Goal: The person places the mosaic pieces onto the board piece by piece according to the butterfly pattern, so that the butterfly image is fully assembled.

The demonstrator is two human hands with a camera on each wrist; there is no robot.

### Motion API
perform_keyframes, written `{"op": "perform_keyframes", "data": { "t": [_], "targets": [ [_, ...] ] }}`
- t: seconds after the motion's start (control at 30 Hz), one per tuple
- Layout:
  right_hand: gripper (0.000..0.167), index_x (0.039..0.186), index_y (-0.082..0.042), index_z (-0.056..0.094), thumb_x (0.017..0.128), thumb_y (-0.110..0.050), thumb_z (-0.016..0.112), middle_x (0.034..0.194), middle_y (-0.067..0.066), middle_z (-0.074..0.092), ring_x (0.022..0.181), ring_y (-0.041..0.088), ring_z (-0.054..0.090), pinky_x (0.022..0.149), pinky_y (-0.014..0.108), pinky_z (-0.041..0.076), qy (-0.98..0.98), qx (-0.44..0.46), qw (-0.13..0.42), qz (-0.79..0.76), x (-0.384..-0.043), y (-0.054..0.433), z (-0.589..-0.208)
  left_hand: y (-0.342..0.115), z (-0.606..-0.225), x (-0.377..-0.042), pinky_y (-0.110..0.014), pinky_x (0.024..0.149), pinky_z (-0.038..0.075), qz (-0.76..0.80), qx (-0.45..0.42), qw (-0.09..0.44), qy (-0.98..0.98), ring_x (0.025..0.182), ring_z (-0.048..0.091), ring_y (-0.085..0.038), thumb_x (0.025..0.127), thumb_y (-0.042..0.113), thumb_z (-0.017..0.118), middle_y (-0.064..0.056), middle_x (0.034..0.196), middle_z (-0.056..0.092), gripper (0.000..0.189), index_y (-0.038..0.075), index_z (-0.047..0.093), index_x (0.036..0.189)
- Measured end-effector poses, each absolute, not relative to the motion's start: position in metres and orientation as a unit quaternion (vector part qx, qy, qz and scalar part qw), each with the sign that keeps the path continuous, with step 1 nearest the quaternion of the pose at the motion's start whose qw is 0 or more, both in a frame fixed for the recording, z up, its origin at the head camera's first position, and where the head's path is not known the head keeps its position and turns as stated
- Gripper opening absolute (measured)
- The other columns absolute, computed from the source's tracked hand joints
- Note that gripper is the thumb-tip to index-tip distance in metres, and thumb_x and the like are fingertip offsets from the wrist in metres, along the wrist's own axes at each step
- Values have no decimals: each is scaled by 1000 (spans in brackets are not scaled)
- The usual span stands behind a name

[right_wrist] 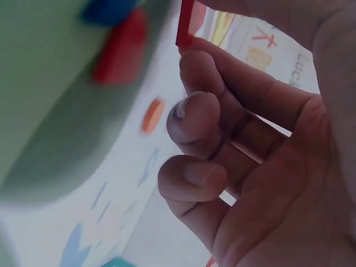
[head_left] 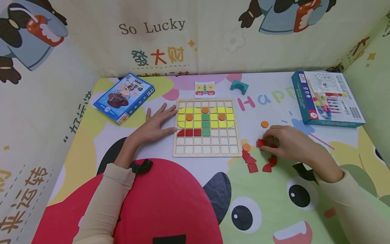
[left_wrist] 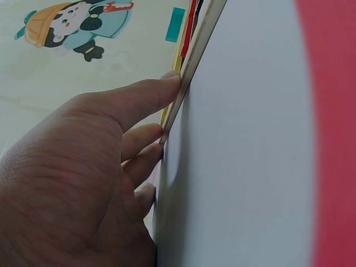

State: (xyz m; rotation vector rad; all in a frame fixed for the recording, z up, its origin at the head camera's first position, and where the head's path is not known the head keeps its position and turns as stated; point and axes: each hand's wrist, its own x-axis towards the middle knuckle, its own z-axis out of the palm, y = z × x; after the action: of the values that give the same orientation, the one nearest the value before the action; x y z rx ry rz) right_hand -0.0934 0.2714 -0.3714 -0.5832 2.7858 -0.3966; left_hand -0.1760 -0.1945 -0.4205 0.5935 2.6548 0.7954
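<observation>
My left hand (head_left: 152,127) lies at the left side of a wooden grid board (head_left: 215,149), fingers spread and straight. In the left wrist view its thumb and fingertips touch the board's edge (left_wrist: 194,61). Yellow tiles (head_left: 189,110), orange discs (head_left: 205,110), green squares (head_left: 206,124) and a red row (head_left: 189,132) fill the upper part of the grid. Right of the board, my right hand (head_left: 287,142) pinches a red tile (right_wrist: 188,22) between thumb and index finger, just above the table. Loose red pieces (head_left: 252,167) lie below and left of that hand.
A pattern card (head_left: 204,89) lies behind the board, with a teal arch (head_left: 239,86) beside it. One blue box (head_left: 124,98) is at the back left, another box (head_left: 329,98) at the back right. Loose orange discs (head_left: 264,124) lie right of the board.
</observation>
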Motion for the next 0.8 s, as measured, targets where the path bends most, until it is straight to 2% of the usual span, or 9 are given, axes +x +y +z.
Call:
{"op": "perform_keyframes", "data": {
  "t": [0.23,0.5,0.67,0.8],
  "targets": [
    [32,109,-13,78,88,-35,86,86,0,65,79,15,55,63,27,47,958,-216,123,-143,-117,220,-370,-196,-420,-176,-70,127,-21,276,206,153,926,170,-4,-25,96,52,72,8,179,22,83,31,34,167],
    [30,103,-10,77,89,-35,86,81,1,63,79,18,57,66,30,48,944,-279,94,-152,-140,164,-376,-194,-420,-176,-69,127,-22,282,205,156,924,170,-3,-25,95,50,73,8,179,22,84,30,34,167],
    [35,109,-9,79,89,-36,86,87,3,66,84,19,58,69,30,51,942,-279,105,-156,-145,147,-378,-194,-418,-175,-69,127,-22,279,207,155,925,170,-3,-26,95,50,72,7,179,22,83,30,35,167],
    [37,113,-9,80,88,-35,87,87,2,65,83,18,57,67,29,49,942,-278,111,-152,-144,143,-380,-196,-418,-175,-70,127,-21,276,207,154,926,170,-3,-26,96,50,72,6,179,22,83,29,35,167]
  ]
}}
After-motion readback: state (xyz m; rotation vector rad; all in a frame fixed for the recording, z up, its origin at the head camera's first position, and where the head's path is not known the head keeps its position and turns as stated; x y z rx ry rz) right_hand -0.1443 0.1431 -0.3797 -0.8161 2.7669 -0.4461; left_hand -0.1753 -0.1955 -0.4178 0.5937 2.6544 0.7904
